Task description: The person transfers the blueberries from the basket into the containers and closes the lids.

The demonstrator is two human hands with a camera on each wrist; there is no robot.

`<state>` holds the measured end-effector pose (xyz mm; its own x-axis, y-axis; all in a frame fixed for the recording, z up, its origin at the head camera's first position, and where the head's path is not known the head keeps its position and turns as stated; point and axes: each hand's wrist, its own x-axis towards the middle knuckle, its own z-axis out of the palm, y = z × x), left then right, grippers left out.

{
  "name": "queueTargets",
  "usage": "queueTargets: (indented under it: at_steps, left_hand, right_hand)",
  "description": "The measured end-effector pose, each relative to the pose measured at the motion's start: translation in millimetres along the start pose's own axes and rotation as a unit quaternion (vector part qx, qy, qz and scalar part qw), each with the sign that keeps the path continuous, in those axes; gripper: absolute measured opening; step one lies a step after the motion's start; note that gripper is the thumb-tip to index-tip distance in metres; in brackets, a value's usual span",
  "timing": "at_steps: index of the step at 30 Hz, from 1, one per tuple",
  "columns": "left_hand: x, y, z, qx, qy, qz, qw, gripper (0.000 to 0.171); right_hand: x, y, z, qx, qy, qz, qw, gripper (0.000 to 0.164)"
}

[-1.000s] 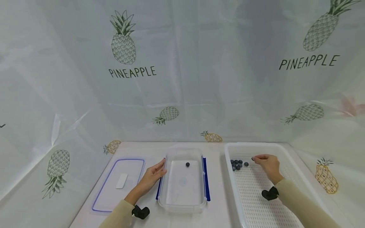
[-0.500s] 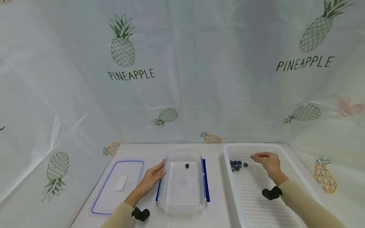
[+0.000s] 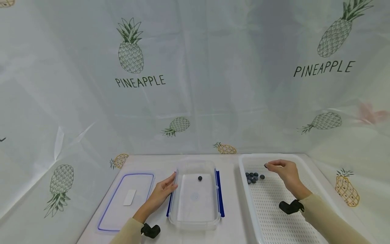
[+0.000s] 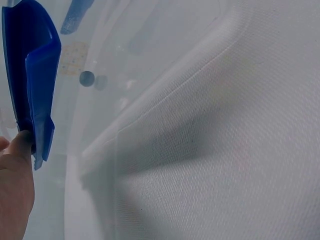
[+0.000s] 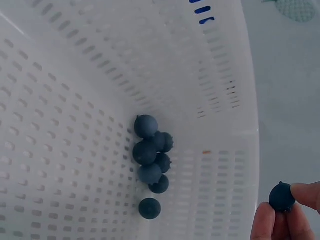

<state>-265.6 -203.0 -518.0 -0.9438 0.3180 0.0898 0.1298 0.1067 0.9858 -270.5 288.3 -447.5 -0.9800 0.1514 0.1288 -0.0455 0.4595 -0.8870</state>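
Hands well apart. Left hand (image 3: 159, 194): fingers fairly straight, against the blue latch (image 4: 42, 80) of the clear box (image 3: 195, 206). Right hand (image 3: 287, 174): thumb and fingertips pinch one blueberry (image 5: 281, 197), round, dark blue, over the white basket (image 3: 280, 210); other berries (image 5: 149, 173) lie left of it.

Right hand (image 3: 287, 173) and blueberry (image 5: 282, 196) have seemingly risen slightly.

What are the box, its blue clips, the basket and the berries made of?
Box: probably clear, shiny plastic; you can see through it.
Blue clips: likely smooth plastic, with crisp edges.
Basket: white plastic, it seems, slightly shiny, with rows of neat slots.
Berries: maybe real blueberries, with dull, dusty-blue skin and tiny crowns, but they could be fake.
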Motion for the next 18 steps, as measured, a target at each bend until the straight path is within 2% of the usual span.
queueTargets:
  at_steps: [8,18]
  left_hand:
    - [-0.3,-1.6,-0.5,-0.007,-0.005,0.008,0.9999,0.063]
    - [-0.7,1.1,-1.1,-0.012,-0.01,0.008,0.9998,0.062]
  right_hand:
    - [-3.0,-17.3,3.6,0.026,-0.03,-0.027,0.999,0.046]
    - [-2.5,-43.9,18.3,0.068,-0.066,-0.012,0.995,0.05]
